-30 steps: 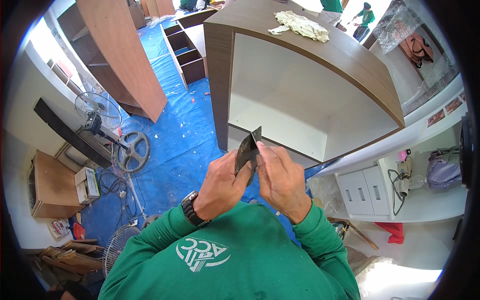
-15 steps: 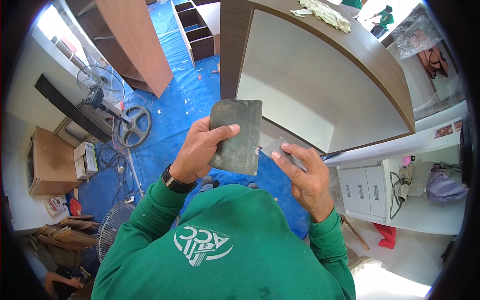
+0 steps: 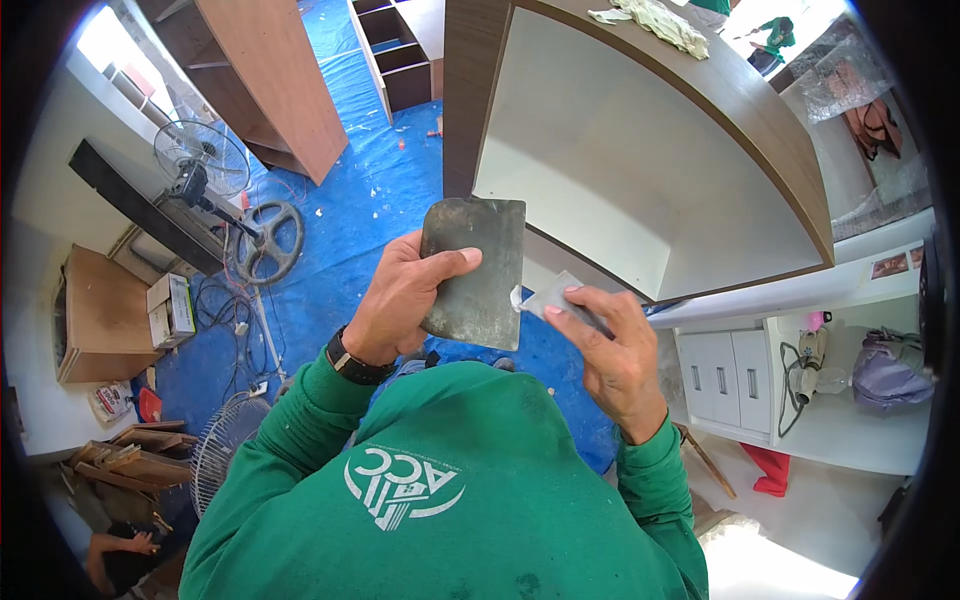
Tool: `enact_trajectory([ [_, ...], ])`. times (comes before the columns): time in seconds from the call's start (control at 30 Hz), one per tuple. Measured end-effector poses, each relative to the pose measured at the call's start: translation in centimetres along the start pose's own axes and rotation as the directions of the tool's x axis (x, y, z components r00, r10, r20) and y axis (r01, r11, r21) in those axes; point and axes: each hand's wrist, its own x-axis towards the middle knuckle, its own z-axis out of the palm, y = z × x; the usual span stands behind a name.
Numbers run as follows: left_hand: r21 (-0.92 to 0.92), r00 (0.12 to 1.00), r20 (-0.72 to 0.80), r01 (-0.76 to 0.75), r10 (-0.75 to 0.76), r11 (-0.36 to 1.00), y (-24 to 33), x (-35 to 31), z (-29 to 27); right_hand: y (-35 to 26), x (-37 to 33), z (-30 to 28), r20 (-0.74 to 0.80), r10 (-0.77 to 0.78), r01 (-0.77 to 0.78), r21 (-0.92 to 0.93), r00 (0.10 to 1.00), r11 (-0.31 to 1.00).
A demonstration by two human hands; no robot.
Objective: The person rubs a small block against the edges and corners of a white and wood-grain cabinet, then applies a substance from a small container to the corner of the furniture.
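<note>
My left hand [image 3: 392,295] grips a dark, flat rectangular plate [image 3: 490,265] with one rounded corner, the thumb lying across its face. A small dab of white paste [image 3: 517,298] sits at the plate's right edge. Pinched between the thumb and fingers of my right hand [image 3: 622,365] is a small grey scraper blade [image 3: 562,290]. Its tip meets or nearly meets the paste. Just beyond both hands stands a brown wood-finish cabinet [image 3: 780,130] with a pale inside [image 3: 600,160].
A crumpled pale cloth [image 3: 665,28] lies on the cabinet top. Blue sheeting [image 3: 370,190] covers the floor. To the left are a fan [image 3: 205,165], loose cables [image 3: 225,320] and a tall wooden unit [image 3: 270,90]. A white drawer unit [image 3: 725,380] stands right. Other people appear at the edges.
The scraper has shifted slightly and tilted against the plate's edge, and the white paste there shows larger. My left hand and the plate have barely moved.
</note>
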Motion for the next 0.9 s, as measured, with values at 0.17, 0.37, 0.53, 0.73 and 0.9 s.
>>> enact_trajectory([
  [0.17,-0.038,0.999,-0.012,0.042,-0.043,0.998,0.2,-0.3,-0.1,-0.7,0.0,1.1,0.009,0.004,-0.003,-0.071,1.0,0.997],
  [0.37,-0.082,0.998,-0.044,0.04,-0.043,0.996,0.0,-0.7,-1.0,-0.6,0.1,0.9,-0.017,-0.021,0.019,-0.074,1.0,0.997],
  [0.53,-0.078,0.999,-0.038,0.02,-0.023,0.997,-0.1,-1.1,-0.9,-0.8,0.4,1.2,0.039,-0.064,0.064,0.001,0.997,0.998],
  [0.73,-0.04,1.0,-0.02,0.005,-0.006,0.999,-0.1,-1.6,-0.8,-1.0,0.9,1.1,0.027,-0.067,0.066,0.017,0.997,0.998],
  [0.9,-0.07,0.999,-0.019,0.031,-0.032,0.997,-0.2,-2.0,-1.1,-0.7,0.9,0.4,0.058,-0.05,0.049,0.022,0.997,0.999],
])
